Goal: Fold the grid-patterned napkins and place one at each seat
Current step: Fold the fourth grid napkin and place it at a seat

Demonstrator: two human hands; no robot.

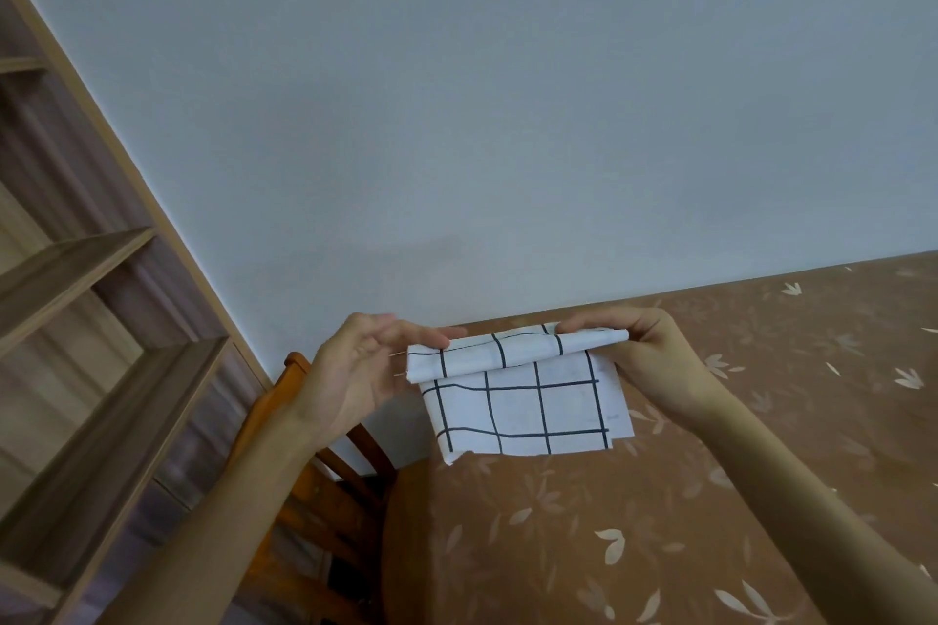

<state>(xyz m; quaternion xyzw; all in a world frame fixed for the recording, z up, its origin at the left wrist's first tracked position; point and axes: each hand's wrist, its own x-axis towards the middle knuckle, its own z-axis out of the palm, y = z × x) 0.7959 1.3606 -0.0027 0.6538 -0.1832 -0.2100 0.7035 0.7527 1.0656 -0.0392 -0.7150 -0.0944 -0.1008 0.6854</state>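
A white napkin with a dark grid pattern (523, 401) hangs in the air above the far left corner of the table. Its top edge is folded over toward me, and the rest drops down as a flat rectangle. My left hand (365, 371) pinches the napkin's upper left end between thumb and fingers. My right hand (644, 350) pinches the upper right end of the fold, its fingers curled over the top. Both hands are level with each other, at the napkin's two ends.
The table carries a brown cloth with pale leaf prints (710, 523), running to a grey wall. An orange wooden chair (325, 497) stands at the table's left end. A wooden shelf unit (91, 320) rises on the far left.
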